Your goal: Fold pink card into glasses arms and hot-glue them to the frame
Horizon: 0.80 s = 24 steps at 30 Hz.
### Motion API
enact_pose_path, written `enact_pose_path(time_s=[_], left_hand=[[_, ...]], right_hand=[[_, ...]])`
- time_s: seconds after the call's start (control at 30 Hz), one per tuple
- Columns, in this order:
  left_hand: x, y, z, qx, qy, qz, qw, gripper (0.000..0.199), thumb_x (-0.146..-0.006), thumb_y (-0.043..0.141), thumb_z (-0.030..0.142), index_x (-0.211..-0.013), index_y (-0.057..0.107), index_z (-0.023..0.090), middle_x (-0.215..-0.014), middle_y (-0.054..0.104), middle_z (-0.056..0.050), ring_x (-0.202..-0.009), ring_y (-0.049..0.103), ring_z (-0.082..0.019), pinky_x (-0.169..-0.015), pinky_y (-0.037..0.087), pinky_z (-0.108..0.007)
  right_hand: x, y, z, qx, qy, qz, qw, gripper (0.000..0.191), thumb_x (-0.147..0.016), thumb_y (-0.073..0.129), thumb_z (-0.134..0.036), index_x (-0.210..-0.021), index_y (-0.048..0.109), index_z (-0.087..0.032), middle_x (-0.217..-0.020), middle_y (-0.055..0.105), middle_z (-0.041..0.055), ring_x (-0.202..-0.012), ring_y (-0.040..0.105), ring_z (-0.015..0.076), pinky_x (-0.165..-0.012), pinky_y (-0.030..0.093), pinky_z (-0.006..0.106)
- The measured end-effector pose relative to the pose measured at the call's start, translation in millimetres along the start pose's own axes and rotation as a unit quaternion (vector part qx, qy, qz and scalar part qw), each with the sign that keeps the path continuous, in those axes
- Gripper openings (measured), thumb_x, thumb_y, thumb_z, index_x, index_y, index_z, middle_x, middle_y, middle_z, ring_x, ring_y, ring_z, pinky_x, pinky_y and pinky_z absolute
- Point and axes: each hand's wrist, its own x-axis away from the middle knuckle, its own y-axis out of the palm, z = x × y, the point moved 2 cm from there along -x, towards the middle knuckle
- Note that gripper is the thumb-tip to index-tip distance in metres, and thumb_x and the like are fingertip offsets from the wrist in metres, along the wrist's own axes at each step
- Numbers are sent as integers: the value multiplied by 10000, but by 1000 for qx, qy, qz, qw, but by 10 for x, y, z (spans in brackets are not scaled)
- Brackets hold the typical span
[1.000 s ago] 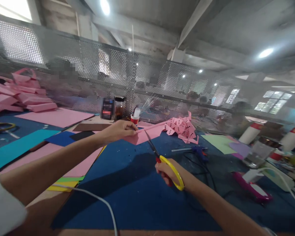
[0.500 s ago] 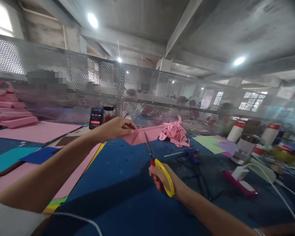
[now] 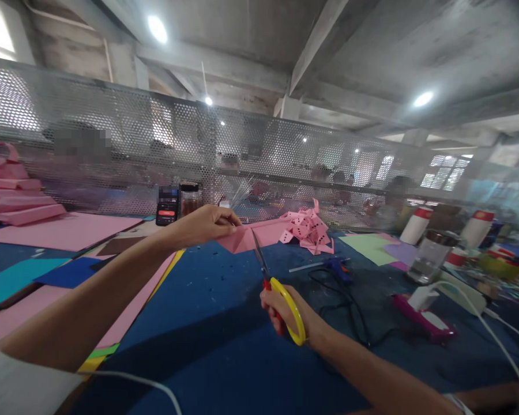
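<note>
My left hand (image 3: 214,222) pinches the left end of a folded pink paper strip (image 3: 268,233), held above the blue table (image 3: 190,334). In my right hand (image 3: 283,308) are scissors (image 3: 293,311) with yellow and red handles. Their blades point up and away from me, with the tips at the strip's lower edge near its middle. Whether the blades cut into the paper or only touch it, I cannot tell. The strip's right end reaches a heap of pink paper pieces (image 3: 309,230) with dark dots.
A blue glue gun (image 3: 339,270) with a dark cord lies right of the scissors. Farther right are a magenta power strip (image 3: 424,320) and a clear jar (image 3: 430,259). Coloured sheets (image 3: 64,230) and a phone (image 3: 167,206) are on the left. A perforated metal screen (image 3: 263,144) stands behind.
The view has shifted slightly. My hands, the strip and the scissors keep nearly the same positions, with the scissor tips a little farther left along the paper.
</note>
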Motion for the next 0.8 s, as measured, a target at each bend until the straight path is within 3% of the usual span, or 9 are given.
enact_pose_path(time_s=[0.13,0.33,0.6,0.8], left_hand=[[-25,3,-58,-8,16,-5,1000,258,-724,754,350,-933,827,218,-895,785,-67,-820,694,-204,-708,483,-263],[-18,9,-55,-14,15,-9,1000,257,-731,749,349,-937,821,212,-852,775,-58,-756,672,-188,-662,468,-259],[-36,13,-123,-11,17,-12,1000,265,-744,741,349,-960,822,216,-913,783,-79,-805,695,-200,-685,481,-259],[-16,15,-88,-18,13,-11,1000,271,-743,734,343,-964,821,213,-856,771,-71,-734,671,-190,-606,452,-249]], right_hand=[[12,24,-28,4,19,8,1000,209,-865,577,-355,-733,508,-209,-488,440,-103,-362,396,64,-407,333,201],[16,35,-29,13,20,6,1000,200,-877,538,-306,-707,497,-208,-460,441,-96,-359,400,70,-405,329,201],[7,34,-2,12,19,13,1000,216,-864,560,-343,-702,501,-213,-472,438,-96,-354,400,67,-396,326,200],[-9,33,9,10,24,10,1000,221,-891,541,-308,-697,491,-217,-451,423,-97,-352,393,72,-395,332,199]])
